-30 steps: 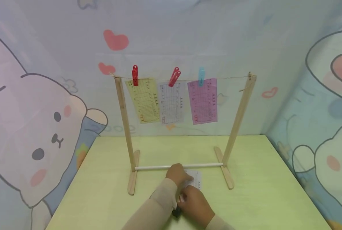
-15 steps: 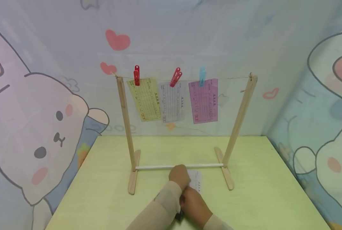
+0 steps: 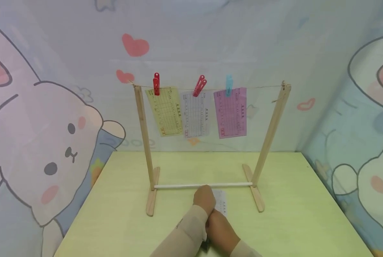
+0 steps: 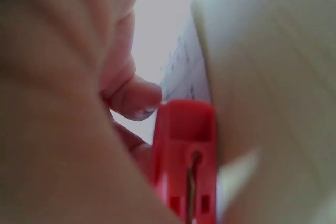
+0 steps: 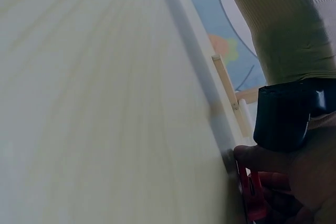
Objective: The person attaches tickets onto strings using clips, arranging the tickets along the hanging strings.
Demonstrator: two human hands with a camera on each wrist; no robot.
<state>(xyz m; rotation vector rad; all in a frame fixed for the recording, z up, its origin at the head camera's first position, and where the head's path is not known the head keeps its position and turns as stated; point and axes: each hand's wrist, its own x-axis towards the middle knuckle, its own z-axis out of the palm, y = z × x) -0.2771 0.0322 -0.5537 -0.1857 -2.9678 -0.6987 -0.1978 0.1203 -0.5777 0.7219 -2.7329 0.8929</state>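
Observation:
Centre front in the head view, a printed white paper slip (image 3: 221,201) lies on the table. My left hand (image 3: 205,200) is bent down over its left side, its fingertips mostly hidden from above; in the left wrist view, a fingertip (image 4: 142,99) is close to the printed paper, and I cannot tell whether it grips it. Just nearer, my right hand (image 3: 222,230) crowds against the left wrist. It pinches a red clothespin (image 5: 254,200) low by the table, seen large in the left wrist view too.
A wooden stand with a left post (image 3: 144,139) and right post (image 3: 272,135) carries a string. Yellow (image 3: 165,114), white (image 3: 196,117) and purple (image 3: 231,116) slips hang there from two red clothespins and a light blue clothespin (image 3: 229,85). A white rod (image 3: 178,186) joins the feet.
My left hand's fingers, earlier reaching over the paper, have drawn back and bent down at its left side. My right hand has shifted slightly forward, hiding the red clothespin in the head view.

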